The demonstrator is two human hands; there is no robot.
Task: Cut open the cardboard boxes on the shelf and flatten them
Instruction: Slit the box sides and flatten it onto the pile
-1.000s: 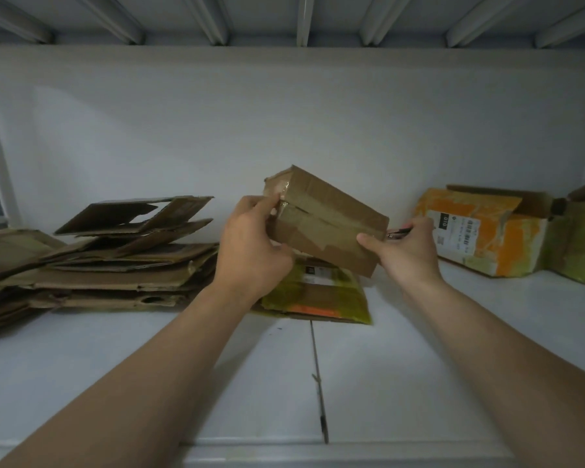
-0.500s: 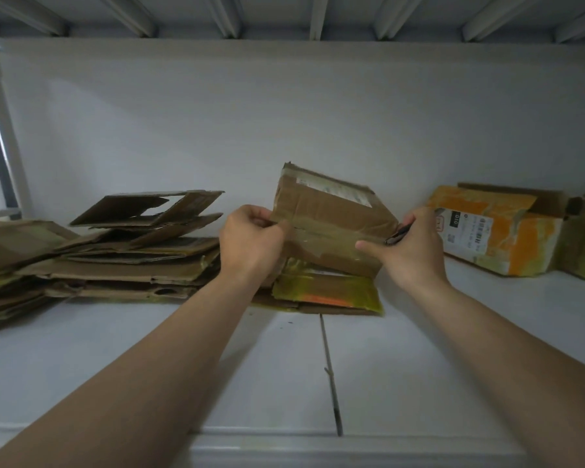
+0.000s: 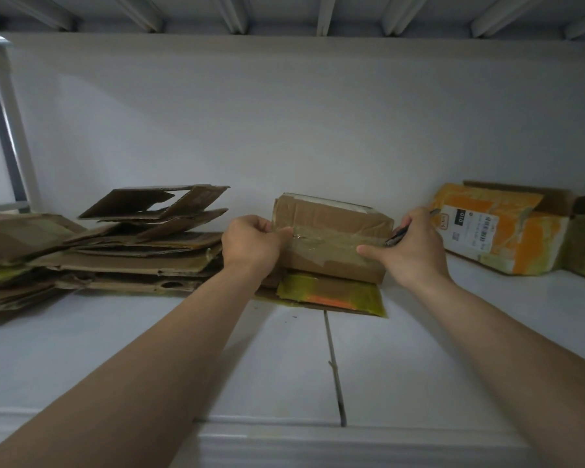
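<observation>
Brown box (image 3: 331, 231), creased, clear tape along its front.

My left hand (image 3: 254, 246) grips the left end of the taped brown box (image 3: 331, 228), thumb on its near face. My right hand (image 3: 414, 255) presses its thumb to the right end, and its curled fingers hold a slim dark tool (image 3: 396, 236). The box's lower edge meets a flattened yellow-green sheet (image 3: 331, 293) on the white shelf (image 3: 217, 366). A stack of flattened cardboard (image 3: 132, 255) lies to the left, and an orange box (image 3: 507, 238) stands to the right.
</observation>
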